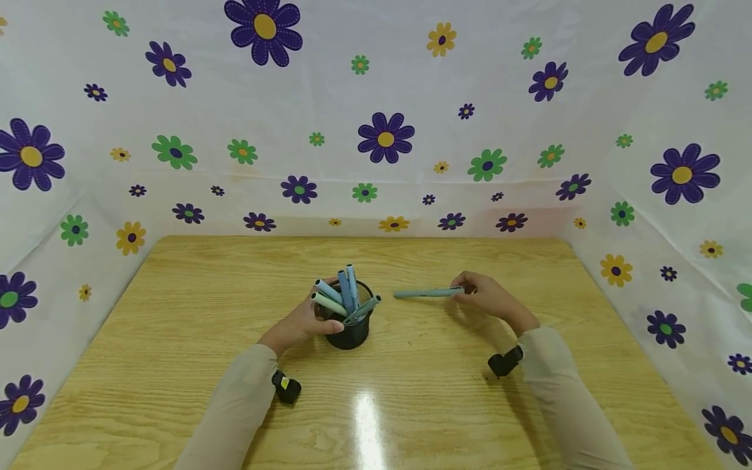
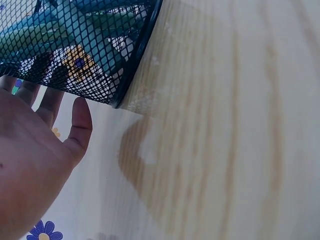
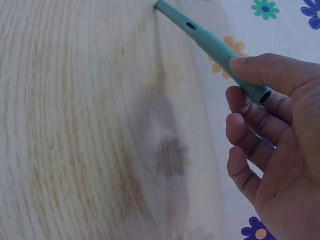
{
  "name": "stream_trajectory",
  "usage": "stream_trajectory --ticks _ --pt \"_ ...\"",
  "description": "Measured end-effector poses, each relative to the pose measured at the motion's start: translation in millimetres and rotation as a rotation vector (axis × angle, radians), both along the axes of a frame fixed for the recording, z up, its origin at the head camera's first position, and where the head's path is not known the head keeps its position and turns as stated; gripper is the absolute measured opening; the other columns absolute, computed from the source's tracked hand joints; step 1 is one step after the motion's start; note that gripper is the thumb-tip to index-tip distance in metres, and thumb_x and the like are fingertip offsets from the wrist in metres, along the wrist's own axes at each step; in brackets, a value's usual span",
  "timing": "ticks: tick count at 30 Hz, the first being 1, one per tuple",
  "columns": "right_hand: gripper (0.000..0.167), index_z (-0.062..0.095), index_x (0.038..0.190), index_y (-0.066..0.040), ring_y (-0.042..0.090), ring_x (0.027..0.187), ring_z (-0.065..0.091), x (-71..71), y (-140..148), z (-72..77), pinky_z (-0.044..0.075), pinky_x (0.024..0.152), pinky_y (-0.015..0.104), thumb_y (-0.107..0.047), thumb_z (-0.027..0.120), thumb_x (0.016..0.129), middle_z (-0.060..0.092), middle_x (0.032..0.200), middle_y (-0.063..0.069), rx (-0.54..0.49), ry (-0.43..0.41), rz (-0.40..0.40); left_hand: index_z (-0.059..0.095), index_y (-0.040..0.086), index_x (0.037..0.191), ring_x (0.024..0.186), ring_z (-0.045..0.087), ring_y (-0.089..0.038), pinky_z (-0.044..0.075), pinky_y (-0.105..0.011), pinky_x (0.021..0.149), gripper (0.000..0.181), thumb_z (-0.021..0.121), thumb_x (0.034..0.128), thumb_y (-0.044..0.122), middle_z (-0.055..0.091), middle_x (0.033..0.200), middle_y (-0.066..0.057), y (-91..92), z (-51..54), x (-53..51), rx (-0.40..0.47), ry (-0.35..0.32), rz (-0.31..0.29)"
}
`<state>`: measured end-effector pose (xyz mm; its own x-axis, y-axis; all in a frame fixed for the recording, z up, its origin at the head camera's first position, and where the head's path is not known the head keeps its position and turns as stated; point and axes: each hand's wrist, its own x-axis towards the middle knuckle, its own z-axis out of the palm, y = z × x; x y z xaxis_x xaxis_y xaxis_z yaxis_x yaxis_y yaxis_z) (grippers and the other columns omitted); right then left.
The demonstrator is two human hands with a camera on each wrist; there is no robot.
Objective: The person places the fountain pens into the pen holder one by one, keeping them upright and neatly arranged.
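A black mesh pen cup (image 1: 348, 337) stands on the table, holding several pens (image 1: 345, 295) in pale blue, pale green and teal that lean different ways. My left hand (image 1: 301, 324) grips the cup from its left side, thumb toward the front. In the left wrist view, fingers show behind the mesh (image 2: 95, 85) and the thumb (image 2: 81, 125) lies along the cup's edge. To the right of the cup, my right hand (image 1: 489, 297) pinches a teal pen (image 3: 215, 47) by one end between thumb and index finger. The pen points left toward the cup, nearly level.
The light wooden table (image 1: 411, 405) runs back to a white cloth (image 1: 329, 98) printed with flowers, which also closes in both sides. Small black cameras (image 1: 286, 388) are strapped at both wrists.
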<state>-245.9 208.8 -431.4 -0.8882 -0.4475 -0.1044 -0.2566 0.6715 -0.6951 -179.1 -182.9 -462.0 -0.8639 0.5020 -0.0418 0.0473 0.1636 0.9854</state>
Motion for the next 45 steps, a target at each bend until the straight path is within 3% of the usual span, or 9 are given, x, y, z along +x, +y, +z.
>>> stream_trajectory --ticks 12,19,29,37,41,45 --pt "0.024 0.058 0.110 0.000 0.016 0.083 0.056 6.7 1.5 12.4 0.048 0.077 0.027 -0.019 0.061 0.096 0.062 0.098 0.012 -0.107 0.001 -0.009 0.011 0.016 0.153 0.126 0.041 -0.034 0.039 -0.040 0.100 0.096 0.075 0.0838 0.033 0.026 0.152 -0.021 -0.4 -1.1 -0.6 -0.003 0.006 -0.004" --pt "0.022 0.059 0.109 -0.001 0.015 0.081 0.055 8.6 -0.6 20.3 0.050 0.078 0.035 -0.018 0.061 0.096 0.060 0.096 0.009 -0.153 0.009 -0.010 0.012 0.018 0.153 0.128 0.040 -0.035 0.038 -0.042 0.102 0.093 0.074 0.0840 0.030 0.030 0.149 -0.021 -0.3 -1.0 -0.5 -0.012 -0.009 0.006" --pt "0.020 0.060 0.107 -0.003 0.020 0.081 0.057 12.4 -6.1 35.0 0.048 0.074 0.026 -0.018 0.061 0.095 0.061 0.094 0.009 -0.142 0.058 0.005 0.010 0.020 0.155 0.136 0.033 -0.037 0.026 -0.052 0.111 0.094 0.073 0.0856 0.029 0.031 0.149 -0.021 0.0 -2.6 -1.2 -0.009 -0.017 0.009" --pt "0.017 0.061 0.104 -0.003 0.016 0.079 0.053 16.4 -12.9 48.4 0.045 0.072 0.026 -0.018 0.062 0.095 0.060 0.093 0.009 -0.143 0.074 0.041 0.012 0.023 0.153 0.131 0.038 -0.034 0.034 -0.046 0.106 0.091 0.072 0.0850 0.027 0.029 0.150 -0.018 0.4 -2.0 0.7 -0.014 -0.046 0.022" --pt "0.015 0.061 0.103 -0.004 0.016 0.076 0.051 18.1 -17.7 59.4 0.043 0.069 0.026 -0.016 0.062 0.094 0.059 0.091 0.009 -0.148 0.110 0.073 0.011 0.020 0.154 0.129 0.039 -0.034 0.036 -0.043 0.104 0.094 0.073 0.0846 0.033 0.029 0.150 -0.020 1.0 -1.3 1.2 -0.012 -0.006 0.007" --pt "0.015 0.061 0.104 -0.005 0.016 0.077 0.050 18.4 -22.0 69.3 0.042 0.069 0.026 -0.016 0.062 0.095 0.058 0.091 0.007 -0.129 0.132 0.085 0.008 0.021 0.155 0.133 0.037 -0.033 0.033 -0.045 0.107 0.092 0.070 0.0879 0.030 0.030 0.149 -0.022 1.2 -1.4 1.8 -0.014 0.011 0.001"
